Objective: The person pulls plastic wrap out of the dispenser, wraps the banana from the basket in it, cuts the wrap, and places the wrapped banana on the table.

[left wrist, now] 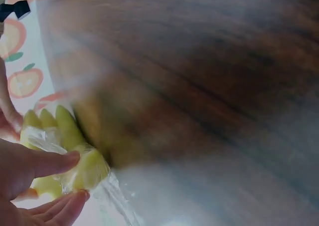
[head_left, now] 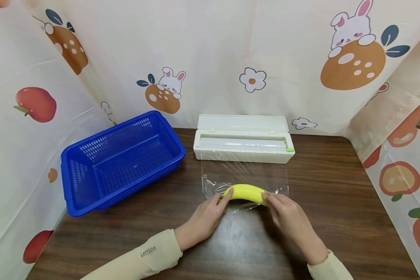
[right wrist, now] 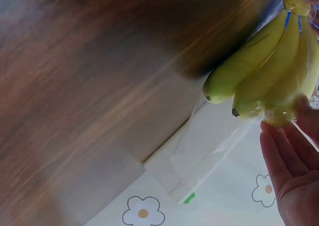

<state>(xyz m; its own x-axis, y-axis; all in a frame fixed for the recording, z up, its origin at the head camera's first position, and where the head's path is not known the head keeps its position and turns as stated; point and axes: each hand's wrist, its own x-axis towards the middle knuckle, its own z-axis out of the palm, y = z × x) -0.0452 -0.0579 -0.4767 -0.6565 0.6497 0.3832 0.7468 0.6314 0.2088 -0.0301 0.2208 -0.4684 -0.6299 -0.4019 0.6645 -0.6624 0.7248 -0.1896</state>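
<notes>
Left hand [head_left: 202,221] and right hand [head_left: 293,219] each pinch one end of a bunch of yellow bananas [head_left: 245,192] between thumb and fingers. The left one has the stem end, and the right one has the tips. So the bananas sit right between the hands, low over the desk [head_left: 336,202]; I can't tell if they touch it. Thin clear film [head_left: 245,171] is crinkled on the bananas near both hands, but I can't see if it goes all the way round. The step now seems to be wrapping the bananas in the film. I think the next move needs both hands to roll the bunch gently away from the person, with the film held snug so it doesn't slip. Past the hands, the film runs back as a see-through sheet to a long white box [head_left: 213,155]. Its lid [head_left: 243,122] is up, and a shiny roll [head_left: 243,143] lies inside. A small green piece [head_left: 289,149] sits at the end on the right hand's side. Out to the left of the left hand is a big blue basket [head_left: 133,167] with lots of little holes. Behind everything hangs a pale cloth [head_left: 210,46] with bunnies, fruit and flowers.
</notes>
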